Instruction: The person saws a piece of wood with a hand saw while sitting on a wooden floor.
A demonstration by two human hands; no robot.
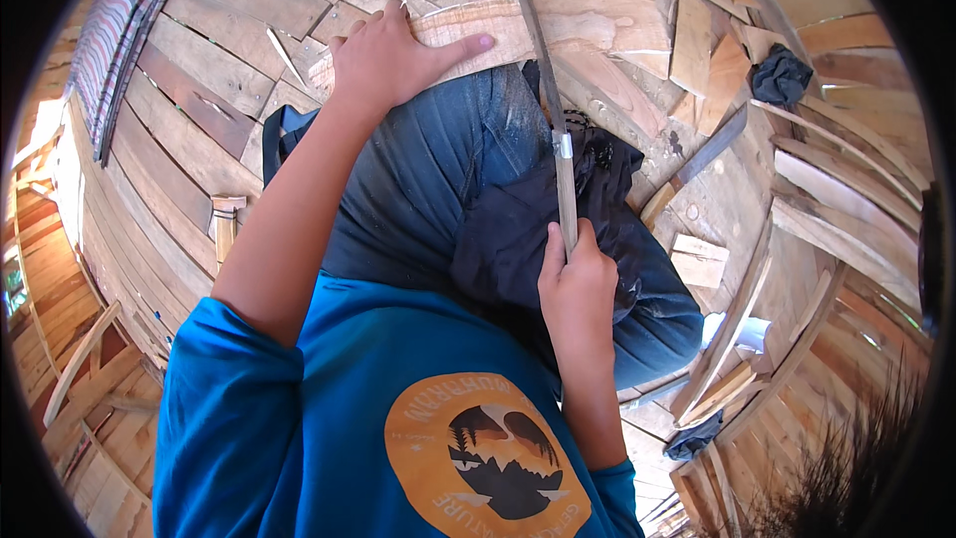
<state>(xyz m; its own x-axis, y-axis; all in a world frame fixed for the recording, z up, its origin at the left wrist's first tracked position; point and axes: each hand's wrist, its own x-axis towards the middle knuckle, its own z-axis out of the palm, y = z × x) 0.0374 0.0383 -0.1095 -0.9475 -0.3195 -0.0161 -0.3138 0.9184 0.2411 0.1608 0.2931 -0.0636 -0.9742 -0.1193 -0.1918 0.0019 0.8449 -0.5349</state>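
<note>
We press the plank down with our left hand, fingers spread; right hand clamped on the knife, trimming barely begun.

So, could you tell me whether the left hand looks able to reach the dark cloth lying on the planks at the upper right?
Probably not as things stand: the left hand presses the curved plank, and the dark cloth lies well beyond the blade.

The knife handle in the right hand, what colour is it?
Pale brown wood, with a silver metal collar where the blade starts; the knife handle shows best in the head view, above the right hand.
</note>
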